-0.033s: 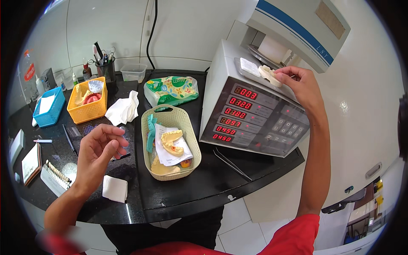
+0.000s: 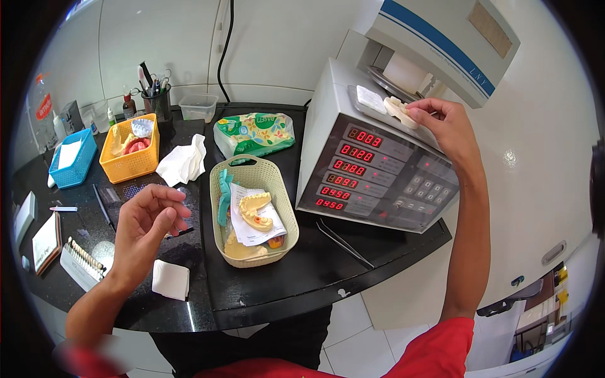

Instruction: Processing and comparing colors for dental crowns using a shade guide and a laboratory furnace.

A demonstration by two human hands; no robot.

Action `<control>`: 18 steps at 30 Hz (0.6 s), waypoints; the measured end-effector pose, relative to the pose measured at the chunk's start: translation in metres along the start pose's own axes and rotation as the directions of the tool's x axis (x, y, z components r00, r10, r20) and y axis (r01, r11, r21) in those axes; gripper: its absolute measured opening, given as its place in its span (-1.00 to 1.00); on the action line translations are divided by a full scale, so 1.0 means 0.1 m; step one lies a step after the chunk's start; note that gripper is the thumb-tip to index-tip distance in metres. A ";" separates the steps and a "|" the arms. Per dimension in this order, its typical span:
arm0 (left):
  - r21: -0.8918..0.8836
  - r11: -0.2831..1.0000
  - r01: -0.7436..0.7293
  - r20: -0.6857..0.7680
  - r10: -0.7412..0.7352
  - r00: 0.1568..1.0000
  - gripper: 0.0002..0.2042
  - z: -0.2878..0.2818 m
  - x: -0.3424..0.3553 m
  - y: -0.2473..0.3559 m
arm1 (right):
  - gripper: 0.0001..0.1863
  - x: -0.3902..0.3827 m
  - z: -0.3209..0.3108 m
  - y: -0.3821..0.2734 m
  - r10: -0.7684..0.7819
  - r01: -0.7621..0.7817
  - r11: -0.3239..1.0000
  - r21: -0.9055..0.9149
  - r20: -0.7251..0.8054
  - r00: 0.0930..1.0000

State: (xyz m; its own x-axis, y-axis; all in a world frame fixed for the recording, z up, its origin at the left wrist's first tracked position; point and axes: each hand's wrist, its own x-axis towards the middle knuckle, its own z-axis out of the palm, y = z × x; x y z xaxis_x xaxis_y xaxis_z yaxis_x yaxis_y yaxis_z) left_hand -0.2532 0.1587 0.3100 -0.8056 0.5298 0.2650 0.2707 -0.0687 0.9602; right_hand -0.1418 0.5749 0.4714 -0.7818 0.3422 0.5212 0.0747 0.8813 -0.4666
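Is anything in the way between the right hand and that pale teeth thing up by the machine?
Nothing visible is: the right hand pinches the pale dental piece at its near right end. The white pad on the machine lies to the piece's left, not between them.

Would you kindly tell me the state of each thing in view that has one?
Left hand: empty, fingers loosely curled
Right hand: pinching the pale dental piece
Pale dental piece: held at the machine's tray
Machine: on, red displays lit
Pale green basket: loaded, open on top
Yellow basket: loaded
Blue basket: holding something white
Tweezers: lying unheld
Square white tissue: folded
Other white tissue: crumpled
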 end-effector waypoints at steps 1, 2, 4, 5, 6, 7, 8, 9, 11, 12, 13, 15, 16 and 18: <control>-0.003 1.000 -0.005 0.007 0.005 1.000 -0.82 -0.01 0.00 -0.01 | -0.77 0.01 0.01 0.00 -0.005 0.005 1.000 -0.015 0.007 1.000; -0.003 1.000 -0.004 0.006 0.004 1.000 -0.82 -0.01 -0.01 -0.01 | -0.77 0.00 0.01 -0.01 -0.005 0.005 1.000 -0.015 0.008 1.000; 0.003 1.000 -0.007 -0.011 0.007 1.000 -0.79 0.00 -0.01 -0.01 | -0.76 0.00 0.01 -0.02 0.010 -0.010 1.000 -0.026 0.006 1.000; 0.002 1.000 -0.005 -0.012 0.005 1.000 -0.79 0.00 -0.02 -0.01 | -0.76 0.00 0.00 -0.03 0.010 -0.010 1.000 -0.026 0.008 1.000; -0.001 1.000 -0.001 -0.013 0.001 1.000 -0.79 0.00 -0.03 0.00 | -0.76 -0.01 -0.01 -0.04 0.009 -0.009 1.000 -0.028 0.002 1.000; -0.005 1.000 0.002 -0.012 -0.002 1.000 -0.79 0.00 -0.03 0.00 | -0.75 -0.03 -0.01 -0.04 0.008 -0.008 1.000 -0.030 -0.005 1.000; -0.006 1.000 0.003 -0.012 -0.003 1.000 -0.79 -0.01 -0.03 0.01 | -0.75 -0.03 -0.02 -0.05 0.009 -0.009 0.999 -0.031 -0.004 1.000; -0.016 1.000 0.005 0.008 -0.005 1.000 -0.82 -0.02 -0.04 0.01 | -0.75 -0.05 -0.02 -0.05 0.015 -0.016 0.999 -0.034 -0.020 1.000; -0.025 1.000 0.010 0.027 -0.010 1.000 -0.84 -0.03 -0.05 0.02 | -0.76 -0.07 -0.02 -0.06 0.023 -0.024 0.999 -0.036 -0.034 0.999; -0.024 1.000 0.011 0.031 -0.010 0.999 -0.83 -0.02 -0.06 0.02 | -0.76 -0.09 -0.04 -0.08 -0.003 0.000 0.999 -0.032 -0.084 0.996; -0.023 1.000 0.011 0.031 -0.010 0.999 -0.82 -0.02 -0.06 0.02 | -0.76 -0.09 -0.05 -0.11 -0.031 0.027 0.999 -0.028 -0.133 0.991; -0.021 1.000 0.015 0.024 -0.015 1.000 -0.81 -0.03 -0.06 0.03 | -0.77 -0.08 -0.11 -0.11 -0.054 0.056 0.998 0.004 -0.180 0.982; -0.014 0.999 0.029 0.008 -0.028 1.000 -0.79 -0.04 -0.07 0.02 | -0.77 -0.05 -0.09 -0.09 -0.075 0.087 0.995 0.044 -0.219 0.973; -0.005 1.000 0.002 0.002 -0.002 1.000 -0.78 -0.02 -0.06 0.03 | -0.77 -0.15 -0.10 -0.26 -0.151 0.161 0.987 0.015 -0.274 0.950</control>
State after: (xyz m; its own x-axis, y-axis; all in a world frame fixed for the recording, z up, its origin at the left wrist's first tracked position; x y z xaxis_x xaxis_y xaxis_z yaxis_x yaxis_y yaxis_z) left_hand -0.2484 0.1532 0.3115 -0.8050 0.5321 0.2625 0.2663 -0.0713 0.9612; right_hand -0.1257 0.5501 0.4827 -0.5840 0.2814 0.7614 -0.0617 0.9199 -0.3873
